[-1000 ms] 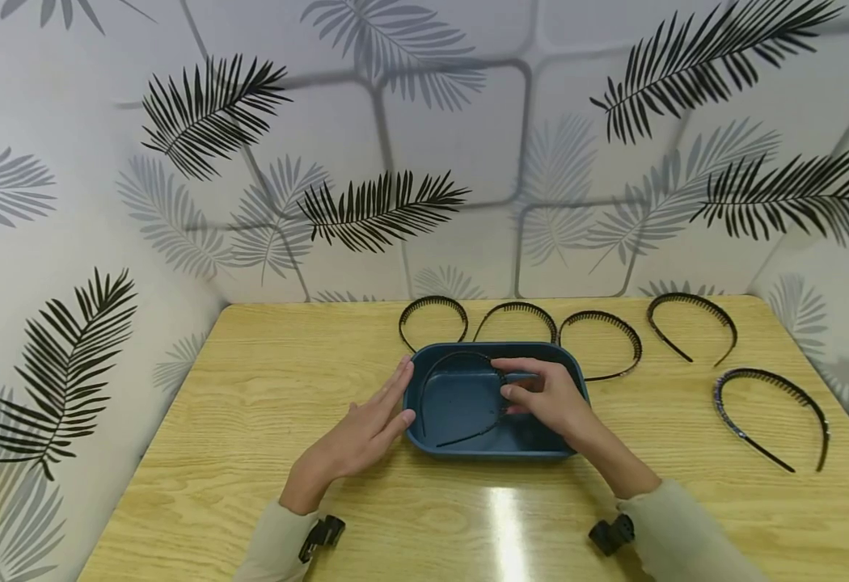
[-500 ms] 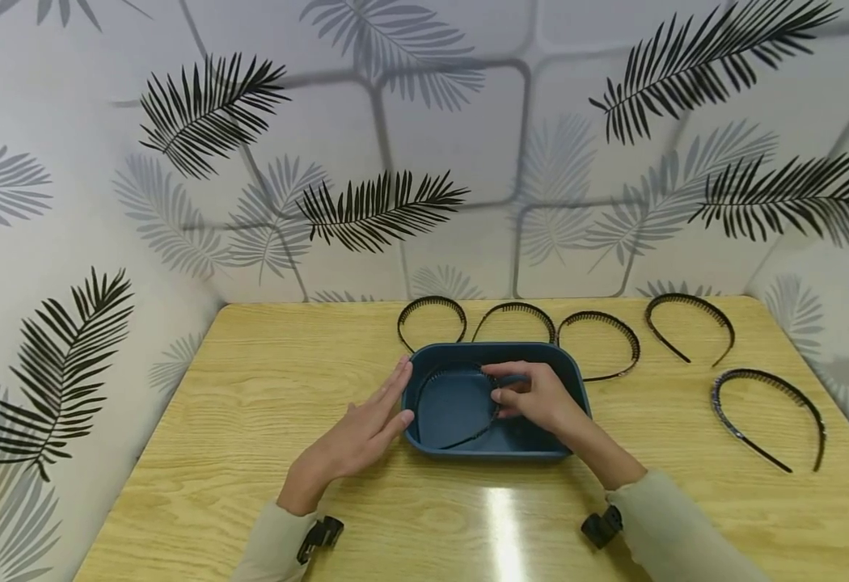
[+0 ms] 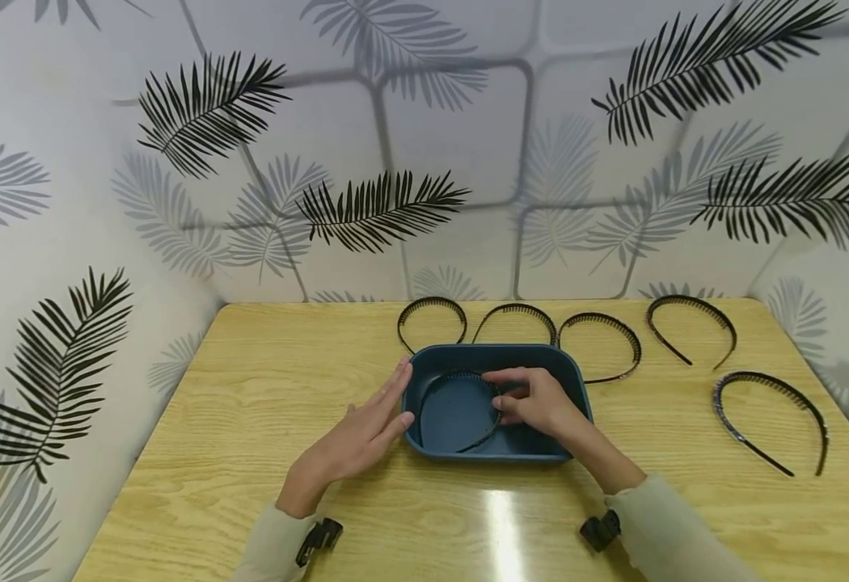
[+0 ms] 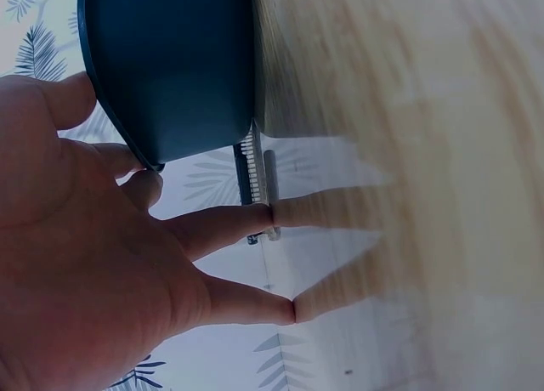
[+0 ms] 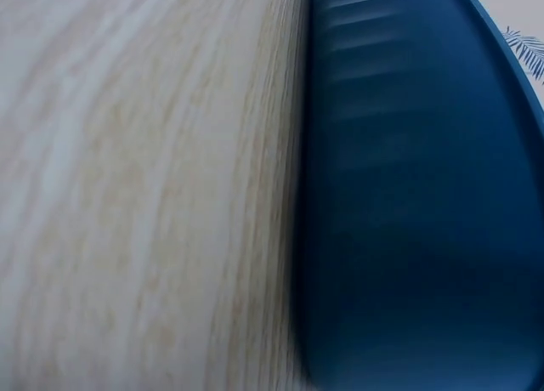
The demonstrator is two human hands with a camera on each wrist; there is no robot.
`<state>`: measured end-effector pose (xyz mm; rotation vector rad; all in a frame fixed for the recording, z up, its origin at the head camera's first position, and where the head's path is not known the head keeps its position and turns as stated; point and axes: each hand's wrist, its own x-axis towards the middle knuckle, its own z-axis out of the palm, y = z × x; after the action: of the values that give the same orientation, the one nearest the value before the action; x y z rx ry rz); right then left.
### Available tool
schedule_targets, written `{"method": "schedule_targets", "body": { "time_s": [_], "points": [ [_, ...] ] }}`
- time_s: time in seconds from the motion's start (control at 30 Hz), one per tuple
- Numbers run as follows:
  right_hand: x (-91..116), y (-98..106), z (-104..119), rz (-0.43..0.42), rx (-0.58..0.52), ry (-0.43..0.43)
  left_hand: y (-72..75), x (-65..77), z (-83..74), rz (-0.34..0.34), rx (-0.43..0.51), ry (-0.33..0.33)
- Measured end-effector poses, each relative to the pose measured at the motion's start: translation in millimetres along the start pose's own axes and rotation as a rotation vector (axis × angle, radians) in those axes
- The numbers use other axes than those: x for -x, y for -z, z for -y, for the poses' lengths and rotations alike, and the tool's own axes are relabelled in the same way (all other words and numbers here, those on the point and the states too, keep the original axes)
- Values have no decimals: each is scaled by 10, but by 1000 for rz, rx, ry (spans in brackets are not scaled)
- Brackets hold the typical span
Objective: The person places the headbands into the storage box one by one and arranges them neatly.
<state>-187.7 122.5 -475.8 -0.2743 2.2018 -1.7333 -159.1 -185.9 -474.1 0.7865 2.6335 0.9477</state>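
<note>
A dark blue plastic bin [image 3: 490, 458] stands on the table, and a thin black toothed headband [image 3: 461, 373] is inside its left half. My right hand [image 3: 541, 402] reaches into the bin and pinches the right side of that headband between thumb and fingers. My left hand [image 3: 355, 440] lies against the bin's left end, fingers extended. In the left wrist view, the thumb and nearby fingers of the left hand [image 4: 102, 229] touch the bin's rim [image 4: 98, 85], while two other fingertips touch the table. Only the bin's outer wall [image 5: 408, 195] shows in the right wrist view; the right hand is out of sight there.
Behind the bin lie three black headbands, the left one [image 3: 432, 300] partly hidden by it, then a middle one [image 3: 519, 307] and a right one [image 3: 602, 317]. Farther right are another headband [image 3: 694, 299] and a patterned one [image 3: 766, 377]. A leaf-print wall [image 3: 454, 259] borders the wooden table [image 3: 286, 347].
The headband has moved lower into the bin, with my right hand shifting slightly left and down along with it. My left hand has stayed in place.
</note>
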Motion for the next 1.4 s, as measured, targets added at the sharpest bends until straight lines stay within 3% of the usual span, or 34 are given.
{"method": "schedule_targets", "body": {
  "time_s": [0.3,0.53,0.8,1.3,1.4],
  "points": [
    [1,-17,8,-10,60,-11,13,16,3,5,6,-1],
    [1,-33,6,-43,173,-38,3,11,21,-8,-1,-8],
    [4,-35,-12,-71,269,-12,6,16,13,-7,5,-9],
    [15,-15,1,-68,221,24,6,19,22,-13,6,-11],
    [18,3,2,-51,168,43,-1,14,18,-13,11,-12]
  ]
}}
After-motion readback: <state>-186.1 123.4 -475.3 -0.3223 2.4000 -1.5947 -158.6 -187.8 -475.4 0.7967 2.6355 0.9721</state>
